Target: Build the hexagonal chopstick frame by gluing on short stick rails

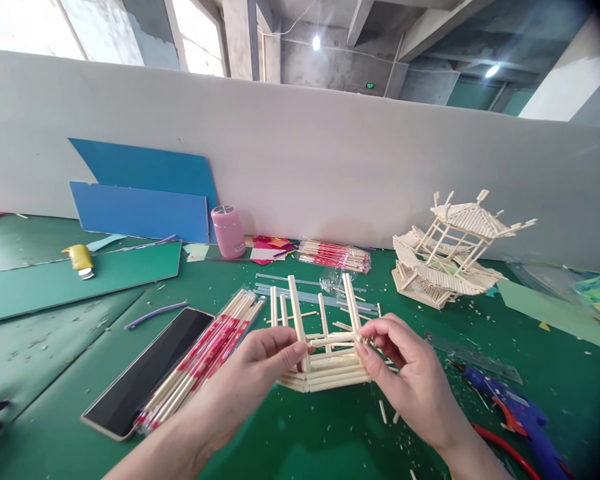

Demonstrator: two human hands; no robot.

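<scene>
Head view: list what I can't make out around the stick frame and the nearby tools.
All in the head view:
Stick frame: part of its left side, hidden by the left hand.
Glue gun: lower end, cut off by the bottom edge.
Label on the pink cup: too small to read.

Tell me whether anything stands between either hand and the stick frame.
Nothing visible does: the left hand and right hand both touch the stick frame, at its near uprights. The blue glue gun lies off to the right.
</scene>
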